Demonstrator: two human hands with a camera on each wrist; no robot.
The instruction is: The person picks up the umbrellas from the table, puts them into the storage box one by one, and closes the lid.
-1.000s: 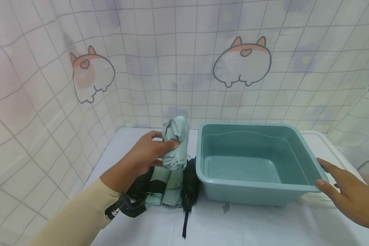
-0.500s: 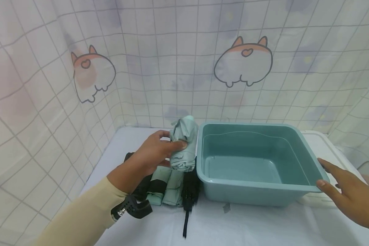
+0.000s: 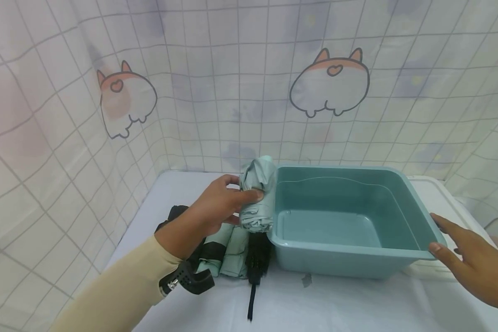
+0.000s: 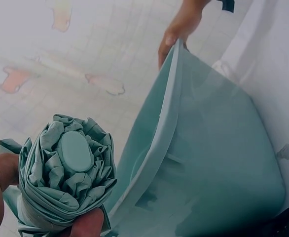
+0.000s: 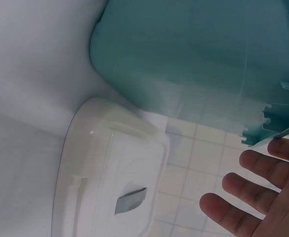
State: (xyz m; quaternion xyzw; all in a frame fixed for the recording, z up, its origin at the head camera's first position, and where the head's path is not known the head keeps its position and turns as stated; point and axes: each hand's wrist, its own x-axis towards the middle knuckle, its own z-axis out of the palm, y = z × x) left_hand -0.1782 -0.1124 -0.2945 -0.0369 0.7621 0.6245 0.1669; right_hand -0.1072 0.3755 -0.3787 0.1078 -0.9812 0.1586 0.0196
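Note:
My left hand (image 3: 220, 200) grips a mint-green folded umbrella (image 3: 257, 214), its fabric loosely rolled; the oval end (image 4: 76, 151) faces the left wrist camera. It is held upright above the table, overlapping the left rim of a teal plastic basin (image 3: 336, 260) in the head view. My right hand (image 3: 473, 265) touches the basin's right rim near the front corner, fingers straight and spread in the right wrist view. Below my left hand lie two mint umbrellas, one with a black band (image 3: 212, 251), and a black umbrella (image 3: 257, 258) with a wrist strap. My forearm partly hides another black bundle (image 3: 177, 212).
A white lidded box (image 5: 120, 173) stands right of the basin, partly behind it. A small grey patch (image 3: 306, 280) shows on the white tablecloth (image 3: 340, 306) in front of the basin. Grid-patterned curtains (image 3: 232, 92) enclose the back and sides.
My left hand has moved steadily right with the mint umbrella, from beside the basin to its left rim. More of the left black bundle now shows. My right hand has stayed at the rim.

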